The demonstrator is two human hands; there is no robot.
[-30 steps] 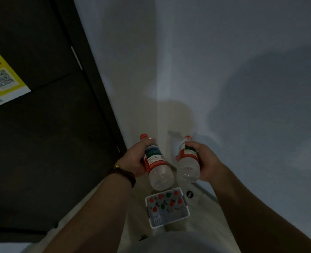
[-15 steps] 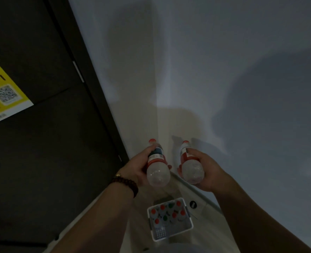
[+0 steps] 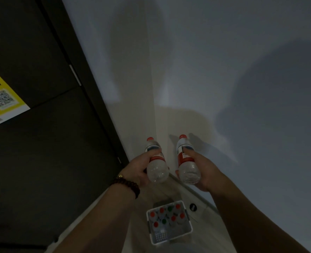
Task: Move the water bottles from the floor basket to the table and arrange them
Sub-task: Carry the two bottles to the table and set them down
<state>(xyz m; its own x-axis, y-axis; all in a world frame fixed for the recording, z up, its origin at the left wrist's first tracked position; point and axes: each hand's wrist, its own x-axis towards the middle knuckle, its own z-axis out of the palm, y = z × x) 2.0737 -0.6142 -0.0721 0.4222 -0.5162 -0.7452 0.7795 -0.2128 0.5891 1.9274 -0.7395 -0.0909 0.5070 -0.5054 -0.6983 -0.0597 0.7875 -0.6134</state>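
A: What do the hands hold?

B: Each holds one water bottle. The left hand point(image 3: 136, 169) is wrapped around the left bottle point(image 3: 155, 162), fingers closed over its red label band, thumb side toward the wall. The right hand point(image 3: 204, 172) is closed the same way on the right bottle point(image 3: 186, 162), its fingers point(image 3: 188, 152) pressed across the label.

A: How do the bottles sit in the grip?

B: Both are tilted, red caps pointing away from the person and up, clear bases toward the camera. The bases stick out below the fingers, the necks and caps above them. The two bottles are side by side with a gap between them, not touching.

A: And the rest of the bottles?

B: They stand in the white floor basket point(image 3: 171, 238), well below both hands and between the two forearms. Red and green caps show at the far end of it; the near end shows bare perforated bottom.

A: Anything else near the hands?

B: A dark bead bracelet point(image 3: 128, 185) circles the left wrist. Beyond the fingertips is a pale wall point(image 3: 205, 70). Left of the left hand runs a dark panel point(image 3: 41, 143) bearing a yellow sign with a QR code point(image 3: 0, 98). A small black round thing point(image 3: 193, 207) lies on the floor just right of the basket; I cannot tell what it is.
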